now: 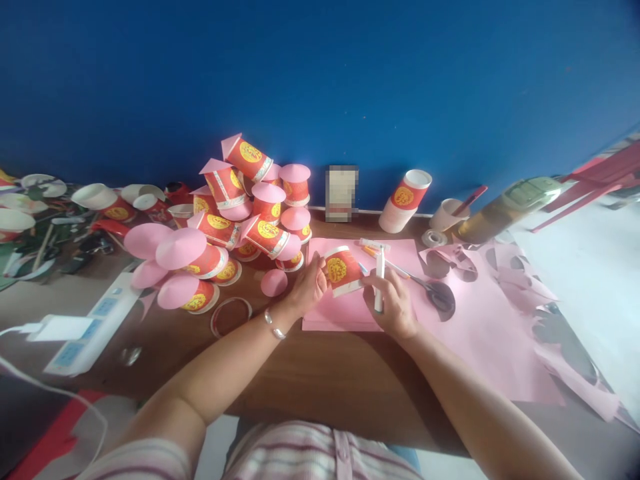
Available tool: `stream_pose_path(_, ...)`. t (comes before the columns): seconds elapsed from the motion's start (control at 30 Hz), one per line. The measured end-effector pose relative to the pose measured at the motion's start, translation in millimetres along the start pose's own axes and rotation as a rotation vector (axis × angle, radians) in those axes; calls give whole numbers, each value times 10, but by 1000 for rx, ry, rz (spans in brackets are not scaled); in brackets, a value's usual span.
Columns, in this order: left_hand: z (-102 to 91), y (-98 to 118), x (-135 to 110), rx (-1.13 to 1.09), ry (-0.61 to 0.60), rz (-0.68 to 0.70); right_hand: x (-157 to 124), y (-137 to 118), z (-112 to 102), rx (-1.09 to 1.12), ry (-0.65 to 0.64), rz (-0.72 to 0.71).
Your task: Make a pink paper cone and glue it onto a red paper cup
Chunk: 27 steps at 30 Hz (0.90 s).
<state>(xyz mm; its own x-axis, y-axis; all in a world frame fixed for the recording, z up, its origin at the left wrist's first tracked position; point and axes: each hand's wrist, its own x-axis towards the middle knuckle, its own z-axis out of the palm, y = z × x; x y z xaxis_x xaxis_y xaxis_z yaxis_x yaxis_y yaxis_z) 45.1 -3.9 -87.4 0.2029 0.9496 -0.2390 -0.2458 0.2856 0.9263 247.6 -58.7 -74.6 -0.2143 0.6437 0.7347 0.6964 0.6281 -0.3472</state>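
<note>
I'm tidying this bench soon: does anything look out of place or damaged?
Pink scraps lie strewn along the right edge of the table, ragged and curved-cut, unlike the neat pink sheets under the held cup. At left, some cone-topped red cups lie tipped while others stand.

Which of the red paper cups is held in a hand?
The red cup tilted above the pink sheets, in the left hand; no hand holds the other red cups.
</note>
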Motion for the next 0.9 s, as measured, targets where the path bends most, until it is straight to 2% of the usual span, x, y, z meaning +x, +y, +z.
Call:
stream_pose_path(0.13,30,-10,-3,-100,-158,14,8,79,27,54,111,177)
stream_pose_path(0.23,27,11,-51,-12,-129,12,15,140,58,69,180,296)
stream_pose_path(0.33,8,48,-120,148,-107,38,14,176,81,82,190,367)
stream_pose_path(0.57,5,70,-210,342,-166,152,-19,204,108,96,143,385)
stream_pose_path(0.9,33,126,-178,91,-187,71,-16,208,93,77,149,351)
